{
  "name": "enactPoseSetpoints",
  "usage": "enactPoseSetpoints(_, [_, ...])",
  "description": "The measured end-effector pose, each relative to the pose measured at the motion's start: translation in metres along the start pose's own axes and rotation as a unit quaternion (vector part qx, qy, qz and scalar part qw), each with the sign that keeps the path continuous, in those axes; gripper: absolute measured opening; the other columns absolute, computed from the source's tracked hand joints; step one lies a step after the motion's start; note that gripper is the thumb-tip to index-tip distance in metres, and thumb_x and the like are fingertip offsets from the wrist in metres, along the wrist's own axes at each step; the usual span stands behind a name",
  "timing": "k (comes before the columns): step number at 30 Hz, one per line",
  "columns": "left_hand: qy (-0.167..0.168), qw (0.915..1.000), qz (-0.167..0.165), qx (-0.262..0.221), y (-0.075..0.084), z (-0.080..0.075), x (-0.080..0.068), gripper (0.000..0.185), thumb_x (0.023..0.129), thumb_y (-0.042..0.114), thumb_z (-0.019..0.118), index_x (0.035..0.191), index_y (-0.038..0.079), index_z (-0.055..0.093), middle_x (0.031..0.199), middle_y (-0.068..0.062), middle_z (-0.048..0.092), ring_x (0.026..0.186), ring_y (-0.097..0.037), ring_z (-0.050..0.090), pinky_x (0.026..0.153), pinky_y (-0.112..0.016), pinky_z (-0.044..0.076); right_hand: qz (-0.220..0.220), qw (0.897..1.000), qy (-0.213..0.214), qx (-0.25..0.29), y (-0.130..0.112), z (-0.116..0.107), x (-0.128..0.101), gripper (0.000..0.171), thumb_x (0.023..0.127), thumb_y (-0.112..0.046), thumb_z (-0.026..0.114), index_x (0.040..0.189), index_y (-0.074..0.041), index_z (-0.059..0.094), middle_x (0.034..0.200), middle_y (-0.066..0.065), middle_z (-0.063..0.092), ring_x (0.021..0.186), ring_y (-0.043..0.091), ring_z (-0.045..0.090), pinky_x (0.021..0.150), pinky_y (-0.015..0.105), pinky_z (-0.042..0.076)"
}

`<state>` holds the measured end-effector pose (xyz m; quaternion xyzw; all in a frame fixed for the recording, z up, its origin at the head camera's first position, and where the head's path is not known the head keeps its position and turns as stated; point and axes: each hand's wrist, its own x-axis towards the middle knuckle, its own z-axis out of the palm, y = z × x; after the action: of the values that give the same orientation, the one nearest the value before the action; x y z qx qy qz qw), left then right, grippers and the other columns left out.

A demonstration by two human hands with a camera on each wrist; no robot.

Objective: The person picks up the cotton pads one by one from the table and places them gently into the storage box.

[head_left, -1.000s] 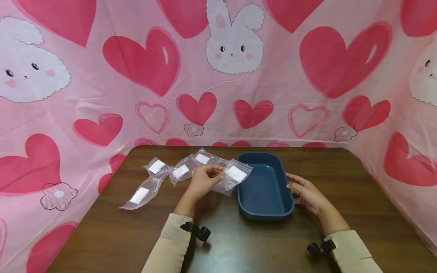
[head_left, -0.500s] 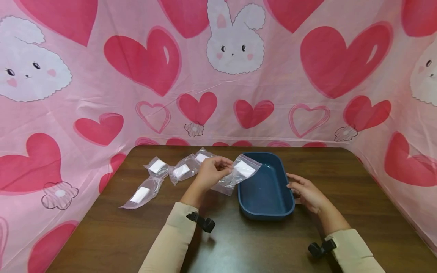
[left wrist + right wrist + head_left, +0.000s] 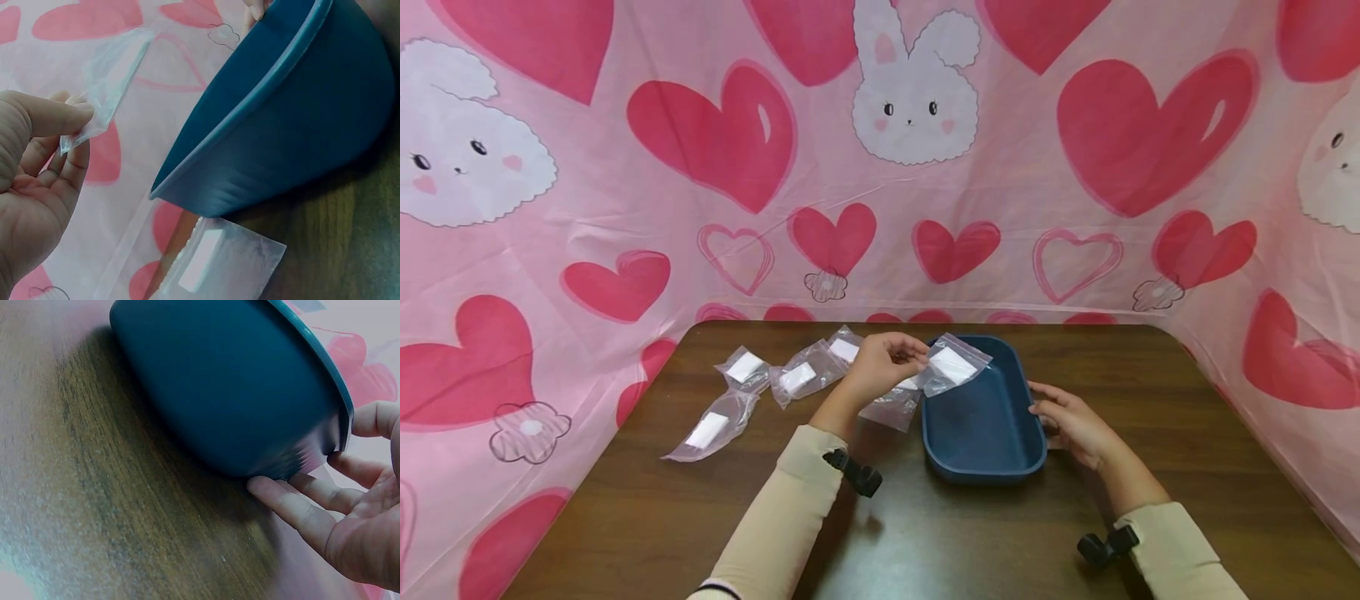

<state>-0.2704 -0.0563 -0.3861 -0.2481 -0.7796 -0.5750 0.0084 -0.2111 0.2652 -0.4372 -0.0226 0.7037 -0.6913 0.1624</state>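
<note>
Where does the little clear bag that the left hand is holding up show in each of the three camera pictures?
Head: the clear bag is just right of centre, pinched by the left hand over the tub's left rim.
Left wrist: upper left, the clear bag hangs from the fingertips.
Right wrist: not in it.
Shared landmark: the blue tub, in all three.

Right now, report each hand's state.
Left hand: pinches a clear plastic bag over the blue tray.
Right hand: open, fingers touching the tray's side.
</note>
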Motion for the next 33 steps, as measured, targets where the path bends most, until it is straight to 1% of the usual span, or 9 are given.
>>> enactPoseSetpoints(3, [-0.009,0.9999,-0.008,0.005,0.002,0.002,0.005,0.017,0.084,0.005,0.075,0.101,0.004,0.074,0.087,-0.002,0.073,0.078,-0.016,0.064,0.071,-0.028,0.055,0.003,1.000,-0.002,-0.006,-0.001,0.000,0.000,0.062,0.098,-0.011,0.047,0.151,0.006,0.019,0.111,0.008,0.062,0.092,0.018,0.064,0.078,0.049,0.055])
enactPoseSetpoints(4, [-0.013,0.9998,-0.012,0.008,0.008,0.003,0.005,0.017,0.085,0.004,0.075,0.102,0.003,0.074,0.088,-0.003,0.073,0.080,-0.017,0.065,0.073,-0.028,0.056,0.005,1.000,0.000,-0.007,-0.002,0.000,0.000,0.062,0.098,-0.011,0.048,0.151,0.006,0.020,0.112,0.009,0.062,0.092,0.018,0.064,0.079,0.050,0.055])
enactPoseSetpoints(9, [-0.024,0.9997,-0.007,0.003,0.011,0.008,0.013,0.019,0.085,0.003,0.074,0.103,0.000,0.073,0.089,-0.005,0.072,0.081,-0.019,0.064,0.074,-0.029,0.056,0.008,1.000,-0.006,-0.003,-0.002,-0.001,-0.001,0.063,0.098,-0.012,0.048,0.151,0.006,0.018,0.111,0.006,0.062,0.093,0.018,0.064,0.079,0.050,0.055])
enactPoseSetpoints(10, [-0.026,0.9996,-0.007,0.002,0.011,0.009,0.015,0.018,0.085,0.003,0.074,0.103,0.000,0.073,0.089,-0.006,0.071,0.081,-0.019,0.064,0.073,-0.029,0.056,0.009,1.000,-0.007,-0.001,-0.002,-0.001,-0.001,0.063,0.098,-0.012,0.048,0.151,0.006,0.018,0.110,0.005,0.062,0.093,0.017,0.064,0.079,0.050,0.055])
enactPoseSetpoints(11, [-0.027,0.9996,-0.004,-0.001,0.006,0.010,0.019,0.018,0.084,0.003,0.075,0.102,0.001,0.073,0.088,-0.004,0.071,0.081,-0.018,0.064,0.072,-0.028,0.056,0.009,1.000,-0.008,0.000,-0.002,-0.001,-0.001,0.063,0.098,-0.011,0.048,0.151,0.006,0.017,0.109,0.004,0.063,0.092,0.017,0.064,0.079,0.049,0.055])
enactPoseSetpoints(17, [-0.033,0.9993,-0.012,-0.012,0.006,0.014,0.029,0.019,0.083,0.001,0.076,0.101,0.001,0.074,0.088,-0.006,0.071,0.081,-0.018,0.065,0.070,-0.028,0.055,0.013,1.000,-0.012,-0.003,-0.003,-0.002,0.000,0.063,0.099,-0.011,0.047,0.151,0.006,0.016,0.110,0.005,0.063,0.093,0.016,0.064,0.079,0.049,0.055])
enactPoseSetpoints(23, [-0.041,0.9985,-0.037,-0.007,0.005,0.019,0.037,0.019,0.084,0.000,0.074,0.102,0.000,0.073,0.086,-0.005,0.072,0.081,-0.017,0.066,0.071,-0.028,0.056,0.020,1.000,-0.013,-0.012,-0.004,-0.002,0.000,0.064,0.099,-0.014,0.048,0.151,0.007,0.017,0.116,0.010,0.062,0.095,0.018,0.064,0.080,0.050,0.055])
enactPoseSetpoints(29, [-0.066,0.9956,-0.066,-0.009,0.003,0.026,0.045,0.019,0.084,-0.001,0.073,0.103,-0.001,0.073,0.086,-0.006,0.073,0.082,-0.017,0.068,0.075,-0.028,0.056,0.022,1.000,-0.013,-0.010,-0.004,-0.003,0.001,0.063,0.099,-0.014,0.048,0.151,0.007,0.017,0.112,0.006,0.063,0.094,0.018,0.064,0.080,0.050,0.055])
enactPoseSetpoints(33, [-0.071,0.9947,-0.075,0.003,0.001,0.031,0.049,0.018,0.083,0.000,0.075,0.101,0.000,0.073,0.085,-0.005,0.073,0.081,-0.015,0.068,0.075,-0.027,0.056,0.025,1.000,-0.009,-0.011,-0.003,-0.002,0.002,0.063,0.099,-0.014,0.048,0.150,0.007,0.018,0.111,0.006,0.064,0.093,0.018,0.064,0.080,0.050,0.055])
